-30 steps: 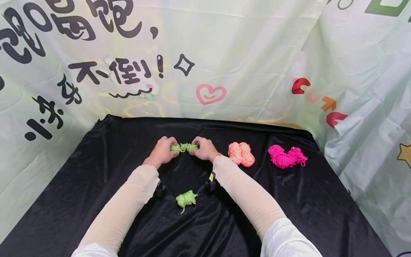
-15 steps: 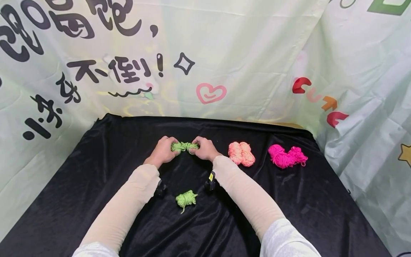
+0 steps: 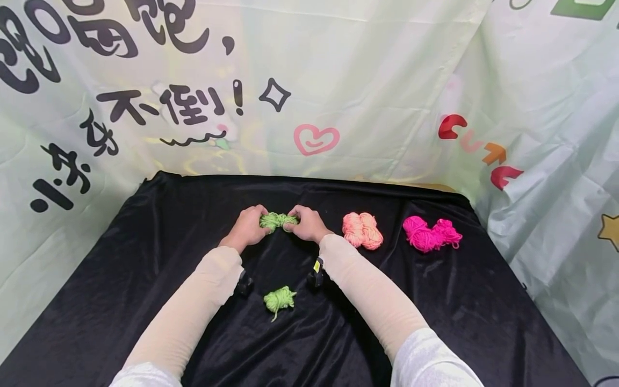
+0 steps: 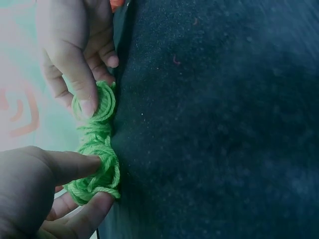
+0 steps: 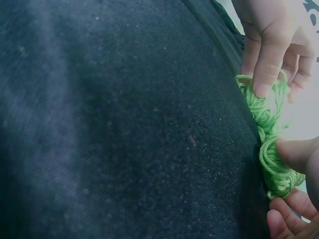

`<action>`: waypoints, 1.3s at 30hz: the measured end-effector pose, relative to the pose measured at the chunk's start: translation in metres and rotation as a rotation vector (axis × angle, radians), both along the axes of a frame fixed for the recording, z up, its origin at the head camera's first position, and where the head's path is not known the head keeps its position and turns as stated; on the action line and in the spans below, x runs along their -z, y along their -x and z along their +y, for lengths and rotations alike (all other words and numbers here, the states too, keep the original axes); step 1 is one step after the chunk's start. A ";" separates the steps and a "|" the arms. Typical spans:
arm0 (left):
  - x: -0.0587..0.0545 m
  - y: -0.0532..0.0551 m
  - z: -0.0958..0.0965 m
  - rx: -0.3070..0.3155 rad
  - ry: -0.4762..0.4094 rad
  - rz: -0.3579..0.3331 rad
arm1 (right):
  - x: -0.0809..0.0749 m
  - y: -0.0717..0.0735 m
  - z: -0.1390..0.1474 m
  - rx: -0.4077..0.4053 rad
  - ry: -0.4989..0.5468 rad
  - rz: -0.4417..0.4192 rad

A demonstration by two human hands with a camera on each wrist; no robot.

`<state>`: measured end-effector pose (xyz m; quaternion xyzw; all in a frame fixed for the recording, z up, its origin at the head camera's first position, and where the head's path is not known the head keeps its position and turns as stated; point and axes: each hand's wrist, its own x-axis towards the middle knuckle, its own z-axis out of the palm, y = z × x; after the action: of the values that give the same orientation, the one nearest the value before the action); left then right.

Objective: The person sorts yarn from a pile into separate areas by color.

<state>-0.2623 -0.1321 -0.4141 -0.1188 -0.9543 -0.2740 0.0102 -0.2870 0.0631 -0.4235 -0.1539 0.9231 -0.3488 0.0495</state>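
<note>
A green yarn bundle (image 3: 277, 221), pinched in at its middle, lies between both hands on the black cloth. My left hand (image 3: 247, 228) grips its left end with thumb and fingers. At the other end, my right hand (image 3: 309, 223) pinches the yarn the same way. The left wrist view shows the green yarn (image 4: 97, 134) with its narrow wrapped waist and looped ends. In the right wrist view the thumbs press on the yarn's near side. Closer to the body, between the forearms, sits a smaller green yarn ball (image 3: 279, 299) with a loose tail.
Right of the right hand lies a peach yarn bundle (image 3: 362, 231). Farther right is a magenta yarn bundle (image 3: 432, 234). Black cloth (image 3: 483, 322) covers the table, and a pale printed curtain (image 3: 387, 80) stands behind it and along the sides.
My left hand has shifted slightly right, toward the right hand, and the green bundle between them looks a little shorter and more bunched. The other yarn has stayed put.
</note>
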 end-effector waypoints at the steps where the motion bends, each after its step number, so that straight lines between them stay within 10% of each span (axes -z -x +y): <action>1: 0.000 0.000 0.000 0.002 0.003 0.005 | 0.000 0.000 0.000 0.001 0.000 -0.001; 39: 0.002 -0.003 0.008 -0.004 -0.007 0.041 | -0.005 -0.005 0.001 -0.011 0.006 0.021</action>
<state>-0.2593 -0.1245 -0.4161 -0.1222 -0.9532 -0.2749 0.0307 -0.2823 0.0639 -0.4182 -0.1625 0.9218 -0.3495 0.0414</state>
